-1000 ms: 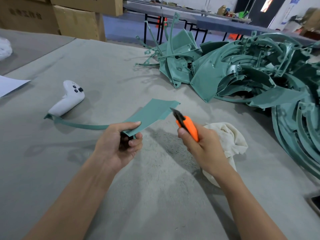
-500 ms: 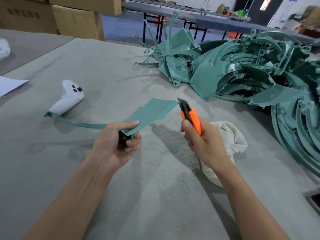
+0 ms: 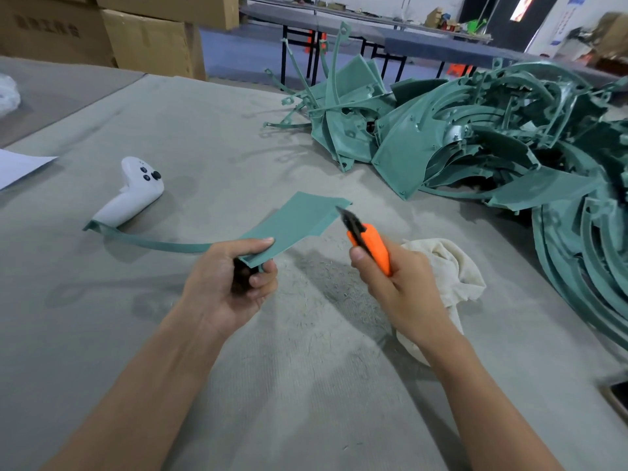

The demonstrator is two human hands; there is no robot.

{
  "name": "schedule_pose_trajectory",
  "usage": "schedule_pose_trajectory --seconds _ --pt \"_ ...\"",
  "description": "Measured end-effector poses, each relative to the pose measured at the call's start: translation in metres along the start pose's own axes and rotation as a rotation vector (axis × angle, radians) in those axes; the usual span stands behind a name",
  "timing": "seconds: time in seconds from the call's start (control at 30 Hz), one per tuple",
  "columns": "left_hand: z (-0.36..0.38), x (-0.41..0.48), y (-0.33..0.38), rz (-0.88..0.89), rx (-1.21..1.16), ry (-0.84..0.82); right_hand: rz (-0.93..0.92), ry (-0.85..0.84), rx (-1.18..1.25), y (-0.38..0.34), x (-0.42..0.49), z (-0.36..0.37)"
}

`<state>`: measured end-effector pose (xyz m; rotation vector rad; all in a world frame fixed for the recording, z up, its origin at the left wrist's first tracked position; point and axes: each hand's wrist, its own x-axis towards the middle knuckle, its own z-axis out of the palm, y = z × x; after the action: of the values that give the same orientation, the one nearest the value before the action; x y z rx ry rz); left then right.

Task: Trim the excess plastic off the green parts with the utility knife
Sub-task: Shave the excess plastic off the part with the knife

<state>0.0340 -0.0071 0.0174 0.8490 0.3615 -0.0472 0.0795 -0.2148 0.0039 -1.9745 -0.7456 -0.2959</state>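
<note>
My left hand (image 3: 231, 280) grips a green plastic part (image 3: 295, 222) by its near edge. The part is a flat blade with a long thin curved strip running left to the white controller. My right hand (image 3: 401, 287) holds an orange utility knife (image 3: 368, 244), and its black tip rests against the right edge of the blade. A large heap of green parts (image 3: 475, 144) lies at the back right of the grey table (image 3: 204, 130).
A white game-style controller (image 3: 136, 192) lies left of the part. A cream cloth (image 3: 448, 270) sits under my right hand. White paper (image 3: 17, 164) is at the left edge, cardboard boxes (image 3: 149, 39) behind, and a dark object (image 3: 618, 399) at the right edge.
The knife swung away to the right and upward half a second ago, and now its tip is back against the right edge of the green part. My left hand has held still.
</note>
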Motion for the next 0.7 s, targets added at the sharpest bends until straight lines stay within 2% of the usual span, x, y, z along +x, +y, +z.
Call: schedule_pose_trajectory --seconds 0.07,0.2,0.33,0.4,0.53,0.7 --pt "-0.001 0.0 0.0 0.006 -0.003 0.006 0.002 0.011 -0.041 -0.001 0.002 0.003" --pt "-0.002 0.001 0.001 0.006 -0.01 0.016 0.139 0.107 0.005 0.004 0.006 -0.002" --pt "-0.001 0.001 0.0 0.002 -0.014 0.017 -0.006 -0.067 -0.033 0.003 -0.002 0.002" --pt "-0.001 0.001 0.0 0.001 -0.02 0.016 -0.031 -0.102 -0.094 0.003 0.0 0.005" --pt "-0.001 0.002 0.001 -0.003 -0.024 0.018 -0.011 -0.05 -0.073 0.004 0.003 0.007" --pt "-0.003 0.001 0.0 -0.008 -0.011 -0.009 0.141 0.102 -0.032 0.008 0.009 -0.005"
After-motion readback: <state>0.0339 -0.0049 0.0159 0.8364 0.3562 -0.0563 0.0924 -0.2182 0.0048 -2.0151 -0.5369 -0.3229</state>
